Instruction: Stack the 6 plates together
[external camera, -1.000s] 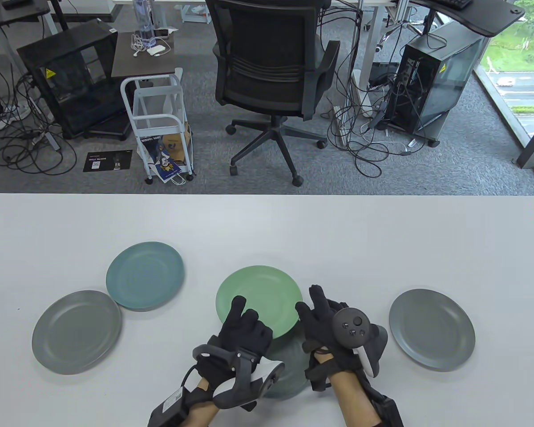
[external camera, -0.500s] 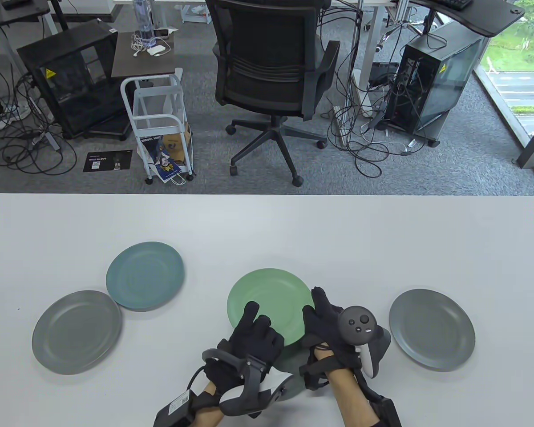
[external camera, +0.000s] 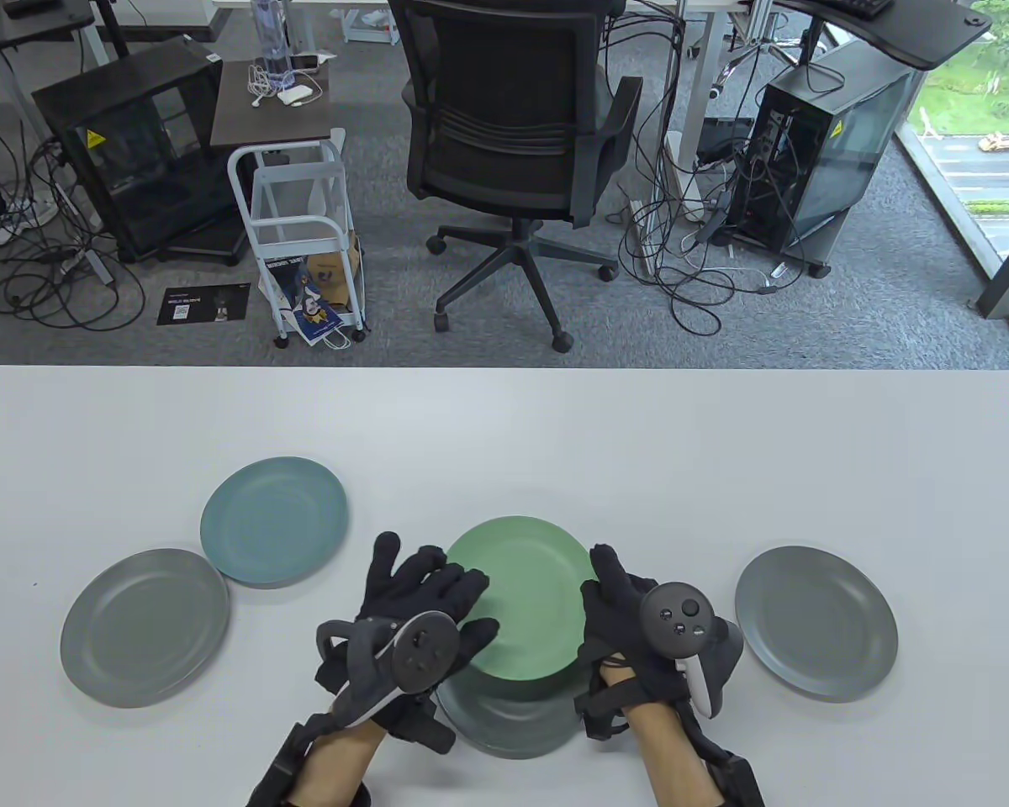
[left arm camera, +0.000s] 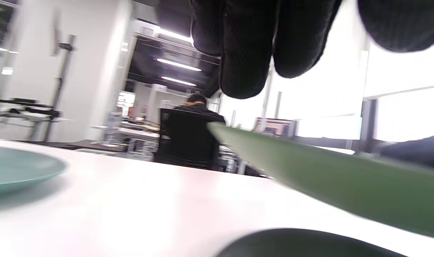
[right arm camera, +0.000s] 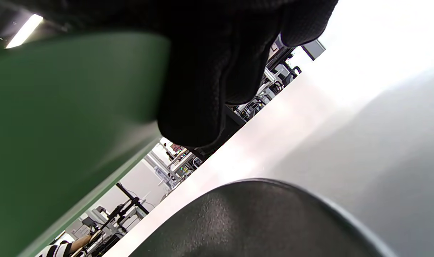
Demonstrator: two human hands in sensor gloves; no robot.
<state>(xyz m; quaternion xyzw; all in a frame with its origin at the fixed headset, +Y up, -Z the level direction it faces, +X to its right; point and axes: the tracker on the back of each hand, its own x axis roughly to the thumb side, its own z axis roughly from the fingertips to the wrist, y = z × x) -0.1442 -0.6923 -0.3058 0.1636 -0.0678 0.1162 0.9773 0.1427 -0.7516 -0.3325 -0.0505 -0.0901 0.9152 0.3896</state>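
A light green plate (external camera: 530, 601) is held tilted just above a dark grey-green plate (external camera: 504, 719) near the table's front. My right hand (external camera: 607, 588) grips the green plate's right rim; in the right wrist view my fingers (right arm camera: 209, 89) wrap over the green plate (right arm camera: 59, 107) above the dark plate (right arm camera: 256, 221). My left hand (external camera: 425, 584) is palm down with fingers spread at the plate's left rim. In the left wrist view my fingers (left arm camera: 245, 53) hang clear above the green plate's edge (left arm camera: 327, 175). A blue plate (external camera: 273, 521) and two grey plates (external camera: 145, 626) (external camera: 816, 622) lie flat.
The white table (external camera: 555, 437) stretches bare behind the plates. The blue plate overlaps the left grey plate's far rim. An office chair (external camera: 513, 126) and a cart stand on the floor beyond the far edge.
My left hand has let go of the green plate, turned palm down and moved left. The green plate has shifted right and nearer, over the dark plate, still in my right hand.
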